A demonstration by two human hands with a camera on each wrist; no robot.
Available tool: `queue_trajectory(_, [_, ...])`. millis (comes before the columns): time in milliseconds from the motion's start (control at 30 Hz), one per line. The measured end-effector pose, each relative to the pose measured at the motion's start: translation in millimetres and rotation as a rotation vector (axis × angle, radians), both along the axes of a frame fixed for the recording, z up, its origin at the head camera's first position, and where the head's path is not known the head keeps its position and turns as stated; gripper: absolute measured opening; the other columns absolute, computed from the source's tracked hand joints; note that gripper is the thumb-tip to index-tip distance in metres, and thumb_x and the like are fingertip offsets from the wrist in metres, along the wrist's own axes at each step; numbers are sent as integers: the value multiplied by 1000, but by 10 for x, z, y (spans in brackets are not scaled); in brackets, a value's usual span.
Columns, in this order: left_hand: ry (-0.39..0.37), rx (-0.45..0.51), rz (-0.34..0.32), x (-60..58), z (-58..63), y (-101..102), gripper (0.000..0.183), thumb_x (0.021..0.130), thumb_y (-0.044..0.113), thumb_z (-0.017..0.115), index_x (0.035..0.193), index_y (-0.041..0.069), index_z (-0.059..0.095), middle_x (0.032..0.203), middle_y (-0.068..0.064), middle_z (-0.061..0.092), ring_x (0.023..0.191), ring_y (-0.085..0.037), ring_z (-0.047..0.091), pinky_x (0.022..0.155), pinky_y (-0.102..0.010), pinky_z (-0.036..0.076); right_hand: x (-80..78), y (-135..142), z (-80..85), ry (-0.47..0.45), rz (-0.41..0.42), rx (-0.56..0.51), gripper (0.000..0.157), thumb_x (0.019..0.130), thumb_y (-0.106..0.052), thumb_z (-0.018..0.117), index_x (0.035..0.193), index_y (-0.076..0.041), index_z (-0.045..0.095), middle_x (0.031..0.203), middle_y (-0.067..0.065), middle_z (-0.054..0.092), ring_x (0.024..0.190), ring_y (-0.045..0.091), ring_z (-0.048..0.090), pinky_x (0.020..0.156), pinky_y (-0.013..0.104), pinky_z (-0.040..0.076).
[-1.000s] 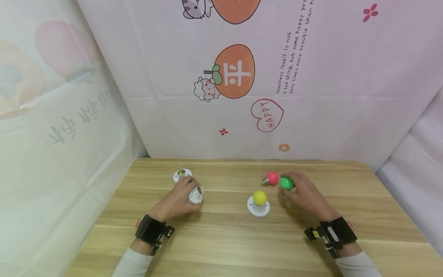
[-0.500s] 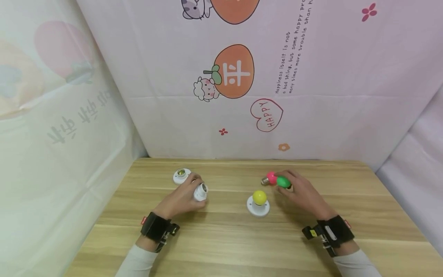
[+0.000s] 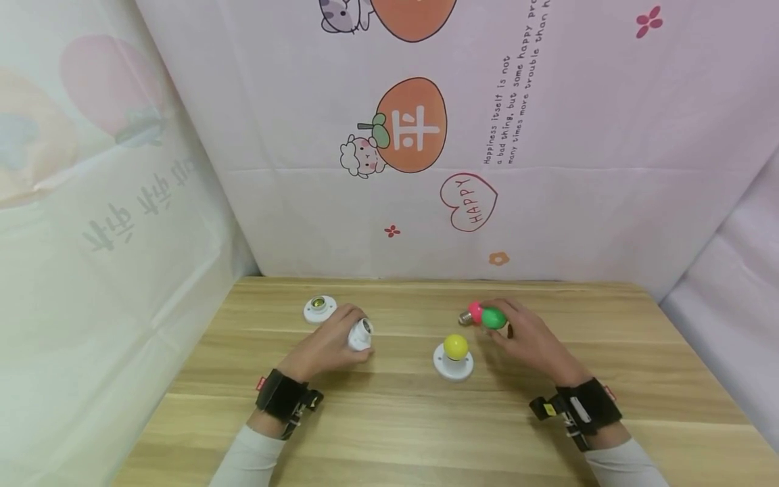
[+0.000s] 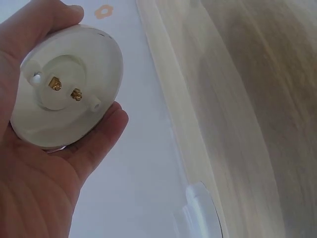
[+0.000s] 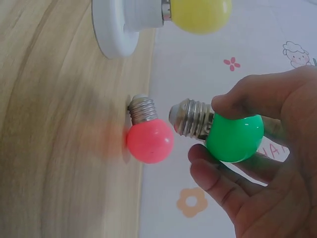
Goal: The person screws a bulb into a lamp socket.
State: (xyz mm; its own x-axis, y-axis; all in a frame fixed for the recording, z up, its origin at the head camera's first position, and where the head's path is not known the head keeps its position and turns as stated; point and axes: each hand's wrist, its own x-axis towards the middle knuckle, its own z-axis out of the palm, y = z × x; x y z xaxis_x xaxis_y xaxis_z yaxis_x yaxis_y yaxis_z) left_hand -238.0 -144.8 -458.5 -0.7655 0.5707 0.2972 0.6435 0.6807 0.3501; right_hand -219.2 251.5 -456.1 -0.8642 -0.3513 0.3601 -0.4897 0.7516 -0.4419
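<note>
My left hand (image 3: 333,341) grips a white round lamp holder (image 3: 362,334) by its rim, socket mouth tilted up and to the right. Its hollow underside with two brass terminals faces the left wrist camera. Between the thumb and fingers of my right hand (image 3: 528,336) is a green light bulb (image 5: 235,138), its metal screw base pointing down toward the table in the right wrist view. Just left of it a pink bulb (image 5: 150,141) lies on the wood. A yellow bulb (image 3: 456,346) sits upright in another white lamp holder (image 3: 446,370) between the hands.
A third lamp holder (image 3: 318,311), its socket facing up, stands at the back left, beyond my left hand. The wooden table (image 3: 389,426) ends against a printed white cloth (image 3: 292,203) at the back, with more cloth on both sides.
My left hand has moved right with its lamp holder, away from the one at the back left. My right hand has tipped the green bulb and shifted it slightly left, overlapping the pink bulb.
</note>
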Motion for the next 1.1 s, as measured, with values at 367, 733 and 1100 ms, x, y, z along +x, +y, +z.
queue_trajectory(367, [-120, 76, 5, -28, 53, 89, 61, 74, 42, 75, 118, 11, 48, 103, 5, 51, 91, -9, 51, 76, -25, 50, 24, -42, 63, -4, 3, -10, 53, 84, -14, 73, 132, -12, 52, 122, 5, 56, 96, 18, 55, 68, 37, 56])
queue_trajectory(733, [-73, 49, -13, -33, 104, 178, 57, 74, 46, 75, 116, 17, 51, 108, 9, 52, 97, -7, 49, 83, -27, 49, 33, -82, 100, 37, 49, -32, 53, 82, -9, 74, 130, -10, 53, 119, 4, 57, 94, 16, 56, 67, 34, 56])
queue_trajectory(1100, [-8, 55, -50, -42, 138, 257, 56, 75, 42, 77, 117, 17, 52, 111, 8, 50, 97, -6, 49, 85, -25, 49, 54, -131, 151, 16, 72, -57, 50, 82, -10, 74, 128, -11, 53, 119, -2, 55, 98, 12, 56, 72, 29, 57])
